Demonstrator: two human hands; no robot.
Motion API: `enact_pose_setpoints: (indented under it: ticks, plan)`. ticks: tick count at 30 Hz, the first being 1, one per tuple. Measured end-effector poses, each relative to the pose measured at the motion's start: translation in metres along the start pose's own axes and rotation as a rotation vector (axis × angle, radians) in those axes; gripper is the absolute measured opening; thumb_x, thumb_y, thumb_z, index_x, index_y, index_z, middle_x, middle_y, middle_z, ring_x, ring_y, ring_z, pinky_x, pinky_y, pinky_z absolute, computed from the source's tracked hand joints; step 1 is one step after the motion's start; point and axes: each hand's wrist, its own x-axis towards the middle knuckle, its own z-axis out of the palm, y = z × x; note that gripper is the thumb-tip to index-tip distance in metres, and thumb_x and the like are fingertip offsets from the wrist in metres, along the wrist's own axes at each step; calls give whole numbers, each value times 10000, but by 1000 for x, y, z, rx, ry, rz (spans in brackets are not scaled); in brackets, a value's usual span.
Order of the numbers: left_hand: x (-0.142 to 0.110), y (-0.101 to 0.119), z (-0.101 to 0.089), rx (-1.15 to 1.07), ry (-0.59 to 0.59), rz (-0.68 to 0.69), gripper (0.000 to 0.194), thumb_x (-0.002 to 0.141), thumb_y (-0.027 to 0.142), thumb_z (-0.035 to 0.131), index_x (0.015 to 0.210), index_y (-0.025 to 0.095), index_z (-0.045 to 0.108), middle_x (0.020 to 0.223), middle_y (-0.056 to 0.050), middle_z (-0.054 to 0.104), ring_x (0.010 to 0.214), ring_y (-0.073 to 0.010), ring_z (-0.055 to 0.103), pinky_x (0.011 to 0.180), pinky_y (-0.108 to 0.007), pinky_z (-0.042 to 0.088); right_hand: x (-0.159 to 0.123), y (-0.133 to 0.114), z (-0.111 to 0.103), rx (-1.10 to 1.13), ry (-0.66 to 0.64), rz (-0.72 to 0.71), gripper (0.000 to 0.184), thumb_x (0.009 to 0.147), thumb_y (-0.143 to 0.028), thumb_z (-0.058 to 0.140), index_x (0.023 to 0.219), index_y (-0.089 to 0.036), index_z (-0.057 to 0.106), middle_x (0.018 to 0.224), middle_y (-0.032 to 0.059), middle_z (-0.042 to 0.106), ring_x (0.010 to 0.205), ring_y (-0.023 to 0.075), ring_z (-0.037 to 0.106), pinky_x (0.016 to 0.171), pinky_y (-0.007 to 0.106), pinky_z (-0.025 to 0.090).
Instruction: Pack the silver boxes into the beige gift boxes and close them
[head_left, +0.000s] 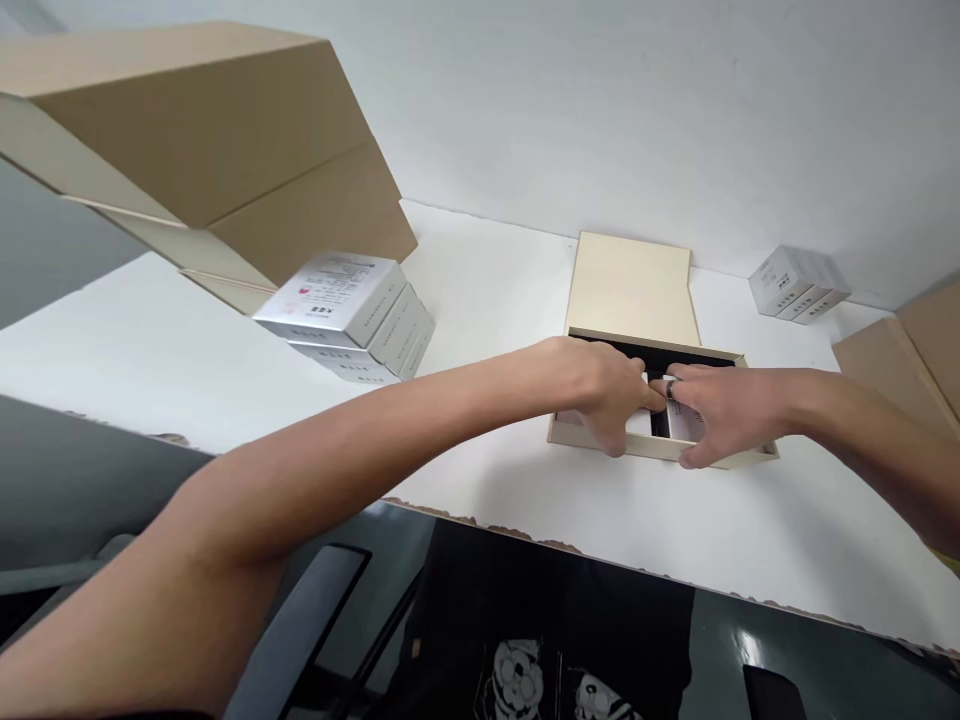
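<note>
An open cream cardboard box [739, 462] lies on the table with its lid [632, 285] folded back toward the wall. Two small white boxes sit side by side inside it, with a dark gap between them. My left hand [604, 390] reaches into the left half, its fingers curled over the left white box [639, 420]. Over the right white box [684, 422] my right hand [724, 405], wearing a dark ring, has its fingers at the back and thumb at the front. Both hands' fingertips nearly meet near the gap and partly hide the white boxes.
A stack of white printed boxes [352, 310] stands at the left, beside large cream cartons [225, 150]. Several smaller-looking white boxes [799, 285] are by the wall at the right, near a brown carton [896, 375]. The white table's [525, 530] front edge is chipped.
</note>
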Motion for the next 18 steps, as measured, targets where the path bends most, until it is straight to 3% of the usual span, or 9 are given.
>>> enact_pose_setpoints:
  ticks: [5, 8, 11, 14, 16, 18]
  plan:
    - [6, 0, -4, 14, -32, 5, 832, 824, 531, 733, 1615, 439, 494, 1469, -124, 563, 1118, -372, 639, 915, -562, 587, -1, -11, -7, -49, 10, 15, 496, 655, -631, 753, 943, -250, 620, 1070, 70, 592, 826, 307, 669, 645, 469, 542]
    - [6, 3, 0, 23, 44, 49, 786, 843, 507, 758, 1590, 372, 550, 1498, -141, 580, 1205, -396, 636, 1029, -587, 546, -8, -11, -3, -37, 58, 0, 492, 665, -624, 763, 976, -255, 669, 1102, 80, 631, 851, 328, 697, 690, 507, 596]
    - [-14, 10, 18, 86, 295, 118, 631, 907, 402, 767, 1499, 231, 630, 1587, -195, 543, 1369, -432, 566, 1174, -612, 444, -25, 3, 4, 42, 185, -102, 559, 687, -687, 808, 1065, -283, 726, 1299, 97, 662, 1115, 407, 702, 859, 571, 640]
    - [-54, 13, 51, -14, 629, 146, 427, 972, 351, 754, 1352, 176, 670, 1683, -223, 451, 1518, -442, 460, 1235, -607, 404, -37, 37, 7, 219, 367, -226, 591, 803, -732, 789, 1287, -403, 709, 1475, 16, 641, 1280, 391, 660, 1004, 580, 621]
    - [-78, 12, 79, -160, 820, 159, 300, 1043, 381, 672, 1262, 176, 657, 1651, -213, 495, 1539, -380, 465, 1246, -538, 435, -29, 65, 2, 381, 505, -197, 502, 894, -734, 721, 1291, -427, 707, 1391, -2, 705, 1248, 356, 684, 1068, 576, 591]
    - [-88, 9, 107, -288, 1004, 57, 225, 1081, 365, 607, 1226, 193, 609, 1605, -201, 536, 1535, -330, 485, 1251, -504, 458, -3, 90, -8, 606, 673, -95, 414, 974, -710, 630, 1173, -360, 724, 1280, 33, 752, 1232, 329, 695, 1153, 558, 541]
